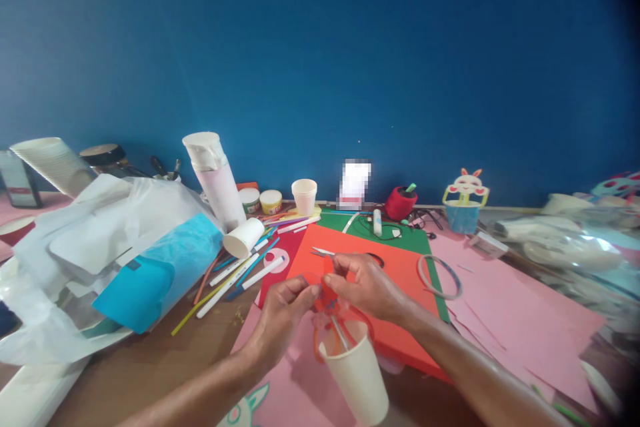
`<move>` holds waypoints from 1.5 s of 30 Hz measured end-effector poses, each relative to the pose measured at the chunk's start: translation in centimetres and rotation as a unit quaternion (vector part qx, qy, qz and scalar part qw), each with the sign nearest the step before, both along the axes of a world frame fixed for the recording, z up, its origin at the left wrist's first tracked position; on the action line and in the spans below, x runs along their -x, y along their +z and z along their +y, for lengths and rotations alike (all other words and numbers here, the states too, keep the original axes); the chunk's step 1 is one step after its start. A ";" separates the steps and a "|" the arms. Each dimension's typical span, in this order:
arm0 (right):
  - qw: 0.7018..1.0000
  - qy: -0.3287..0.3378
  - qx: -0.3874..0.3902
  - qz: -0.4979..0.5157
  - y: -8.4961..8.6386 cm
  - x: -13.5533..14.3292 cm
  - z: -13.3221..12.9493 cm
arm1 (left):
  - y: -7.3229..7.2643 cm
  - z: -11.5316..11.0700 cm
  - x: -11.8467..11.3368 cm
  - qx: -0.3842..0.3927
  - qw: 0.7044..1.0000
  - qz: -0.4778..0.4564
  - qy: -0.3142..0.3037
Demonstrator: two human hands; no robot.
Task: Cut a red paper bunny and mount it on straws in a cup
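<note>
My left hand (286, 310) and my right hand (367, 283) meet near the middle, both pinching a small orange-red cut-out piece (327, 292) with blue marks on it. The piece sits above the mouth of a white paper cup (357, 373), which leans on its side toward me. Thin sticks run from the piece down into the cup. Orange loops show at the cup's rim. Behind my right hand, scissors (323, 251) lie on orange paper (400, 300), their handle partly hidden.
Pens and markers (265, 272), a tipped cup (243, 238) and a tall white bottle (217, 180) stand or lie left. A plastic bag (110, 233) fills the far left. Right are a tape ring (454, 280), pink paper (525, 320) and a blue rabbit cup (463, 217).
</note>
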State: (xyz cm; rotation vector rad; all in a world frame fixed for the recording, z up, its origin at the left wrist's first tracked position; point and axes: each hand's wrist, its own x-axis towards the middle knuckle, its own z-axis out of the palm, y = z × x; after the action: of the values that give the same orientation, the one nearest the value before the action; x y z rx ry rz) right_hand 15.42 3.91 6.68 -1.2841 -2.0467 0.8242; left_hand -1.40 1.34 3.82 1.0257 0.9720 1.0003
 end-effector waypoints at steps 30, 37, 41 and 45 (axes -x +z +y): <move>0.929 0.107 0.258 0.241 -1.8 -1.8 2.4 | -0.8 1.5 1.3 -0.126 0.974 0.170 -0.086; 0.939 0.088 0.234 0.236 -2.5 -2.1 3.0 | 1.4 1.9 2.2 -0.256 0.913 0.315 -0.043; 0.939 0.066 0.234 0.244 -2.7 -2.6 3.4 | 2.0 2.1 2.8 -0.261 0.903 0.338 -0.044; 0.940 0.059 0.229 0.247 -2.8 -2.8 3.7 | 2.2 2.2 3.0 -0.249 0.908 0.332 -0.058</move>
State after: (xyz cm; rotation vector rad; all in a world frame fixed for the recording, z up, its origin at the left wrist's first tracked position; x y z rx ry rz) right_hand 18.23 7.59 3.85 -1.0370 -1.5855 1.5707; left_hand -4.43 3.50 6.05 1.9124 1.2067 0.8218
